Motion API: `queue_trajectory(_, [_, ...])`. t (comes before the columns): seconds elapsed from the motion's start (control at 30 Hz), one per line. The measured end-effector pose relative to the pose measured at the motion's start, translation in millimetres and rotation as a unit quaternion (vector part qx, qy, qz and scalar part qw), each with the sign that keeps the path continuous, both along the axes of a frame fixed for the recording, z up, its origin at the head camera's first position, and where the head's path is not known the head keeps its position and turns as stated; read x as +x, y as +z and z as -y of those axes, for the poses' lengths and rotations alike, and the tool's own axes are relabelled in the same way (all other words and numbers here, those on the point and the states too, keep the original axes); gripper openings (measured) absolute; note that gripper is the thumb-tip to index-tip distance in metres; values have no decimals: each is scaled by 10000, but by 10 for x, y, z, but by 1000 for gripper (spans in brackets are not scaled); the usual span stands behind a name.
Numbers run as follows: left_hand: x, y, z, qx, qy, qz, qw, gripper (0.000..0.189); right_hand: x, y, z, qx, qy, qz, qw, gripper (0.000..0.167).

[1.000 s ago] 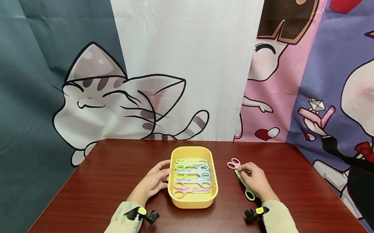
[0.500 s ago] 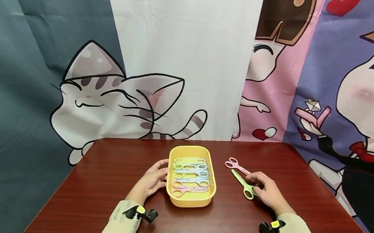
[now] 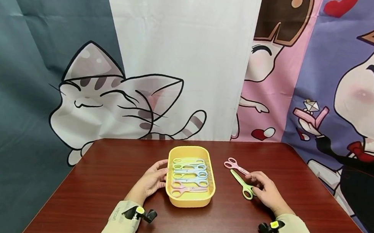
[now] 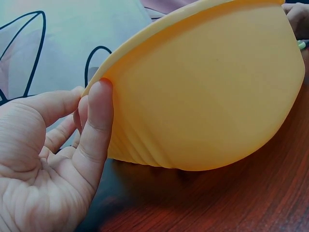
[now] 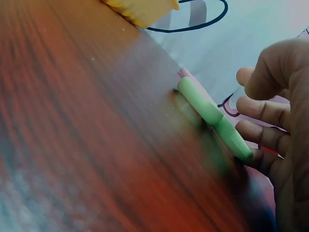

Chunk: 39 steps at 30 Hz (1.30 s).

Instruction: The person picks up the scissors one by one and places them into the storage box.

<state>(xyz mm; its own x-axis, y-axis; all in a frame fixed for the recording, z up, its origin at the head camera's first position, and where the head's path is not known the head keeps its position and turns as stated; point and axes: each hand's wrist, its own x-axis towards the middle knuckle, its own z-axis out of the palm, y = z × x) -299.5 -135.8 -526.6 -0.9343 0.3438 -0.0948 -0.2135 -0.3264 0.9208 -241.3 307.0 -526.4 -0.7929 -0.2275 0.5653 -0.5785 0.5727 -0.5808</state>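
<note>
My left hand [image 3: 149, 179] rests against the left wall of a yellow tray [image 3: 185, 202], its thumb [image 4: 99, 113] touching the outside just under the rim. Inside the tray lie several small scissors in a column, with light green, blue and pink handles. To the right of the tray, green scissors [image 3: 244, 187] lie on the table with the blades pointing up and left. Pink scissors [image 3: 236, 166] lie just behind them, blade tips overlapped by my right hand [image 3: 267, 191]. That hand stays beside the green handle, fingers loosely bent and holding nothing.
The dark red wooden table [image 3: 215, 231] reaches back to a hanging cartoon cloth [image 3: 188, 47]. Small black devices [image 3: 270, 228] are strapped over both sleeves.
My right hand has drawn back to the right from over the two scissors, so more of both shows. The left hand and the tray have kept their places.
</note>
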Motion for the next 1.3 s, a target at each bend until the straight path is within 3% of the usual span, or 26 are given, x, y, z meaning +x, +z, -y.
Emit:
queue_trajectory(0.17, [8,8,6,53,-26,7,10000,52,-106,-103,-130,38,-175,-29,9998,43])
queue_trajectory(0.43, [7,32,1,-22,-26,-15,10000,52,-196,-140,-271,421,-487,-218,9977,47])
queue_trajectory(0.7, [-1,27,-2,-73,7,74,9999,52,-231,-168,-279,747,-194,-14,9970,56])
queue_trajectory(1.3, [13,32,2,-75,-76,47,9999,53,-201,-143,-27,1062,582,17,9926,55])
